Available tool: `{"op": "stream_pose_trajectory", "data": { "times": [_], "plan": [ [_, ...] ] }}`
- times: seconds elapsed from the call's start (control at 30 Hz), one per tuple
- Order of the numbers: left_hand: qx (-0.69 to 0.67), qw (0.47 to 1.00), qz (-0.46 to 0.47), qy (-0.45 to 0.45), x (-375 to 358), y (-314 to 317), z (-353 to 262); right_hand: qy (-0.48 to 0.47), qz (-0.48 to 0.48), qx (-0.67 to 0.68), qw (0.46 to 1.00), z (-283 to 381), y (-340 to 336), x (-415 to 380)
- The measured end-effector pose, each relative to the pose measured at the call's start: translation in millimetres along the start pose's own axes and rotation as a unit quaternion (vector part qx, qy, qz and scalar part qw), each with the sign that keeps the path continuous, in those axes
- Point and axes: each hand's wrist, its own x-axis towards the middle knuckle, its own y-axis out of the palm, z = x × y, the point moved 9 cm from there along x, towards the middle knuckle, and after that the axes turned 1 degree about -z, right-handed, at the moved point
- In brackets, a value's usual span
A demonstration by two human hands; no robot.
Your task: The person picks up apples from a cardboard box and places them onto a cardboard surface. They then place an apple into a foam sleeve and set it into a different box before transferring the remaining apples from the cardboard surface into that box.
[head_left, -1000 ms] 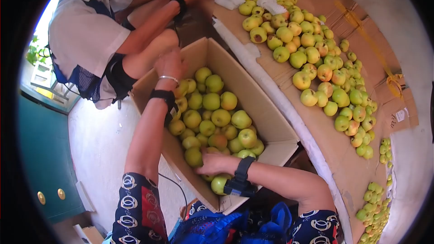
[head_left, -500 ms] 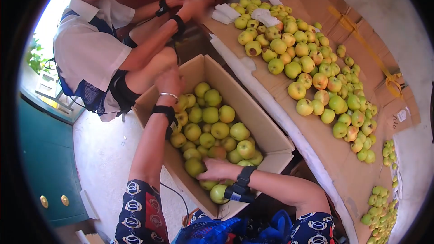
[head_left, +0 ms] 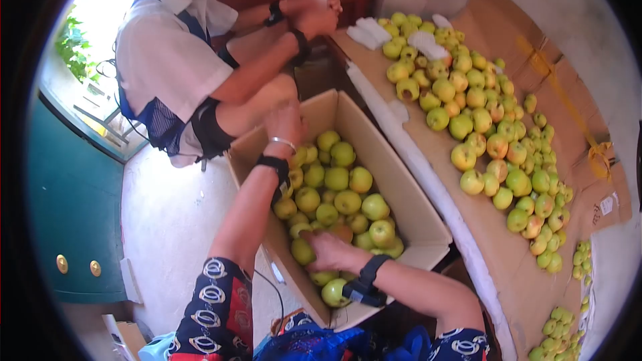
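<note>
A cardboard box [head_left: 401, 190] stands in front of me, partly filled with green-yellow apples [head_left: 347, 202]. Over its far rim lies my left hand [head_left: 284, 122], which looks closed on the cardboard edge; the fingertips are partly hidden. A silver bracelet and a black band circle that wrist. Lower in the box, my right hand [head_left: 329, 251] has thumb and fingers around a green apple [head_left: 303, 251] near the left wall. That apple still rests among the others. A black strapped device sits on my right wrist, just above an apple [head_left: 334, 292] in the near corner.
Across from me sits a co-worker [head_left: 174, 60], hands raised around something pale and blurred. To the right, many apples [head_left: 481, 119] lie on a cardboard sheet [head_left: 428, 154], some with brown spots. White foam nets [head_left: 428, 45] lie among them. A teal cabinet [head_left: 73, 214] stands left.
My view has turned, so the whole scene sits further right and lower. Both my hands keep nearly the same places at the box. The co-worker's raised hands have shifted slightly.
</note>
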Motion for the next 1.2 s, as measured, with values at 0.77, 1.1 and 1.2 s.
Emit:
{"op": "stream_pose_trajectory", "data": {
  "times": [0.77,1.1,1.2],
  "plan": [
    [-0.162,0.986,0.039,0.012,14.2,10.8,24.5,0.291,-0.128,-0.068,0.946,-88.9,-115.0,-40.9],
    [-0.235,0.969,0.071,0.020,17.5,14.5,26.8,0.352,0.030,-0.145,0.924,-147.9,-62.4,-13.7],
    [-0.164,0.982,0.031,0.093,22.6,30.9,31.5,0.445,0.043,-0.137,0.884,-99.5,-90.4,-51.0]
  ]
}}
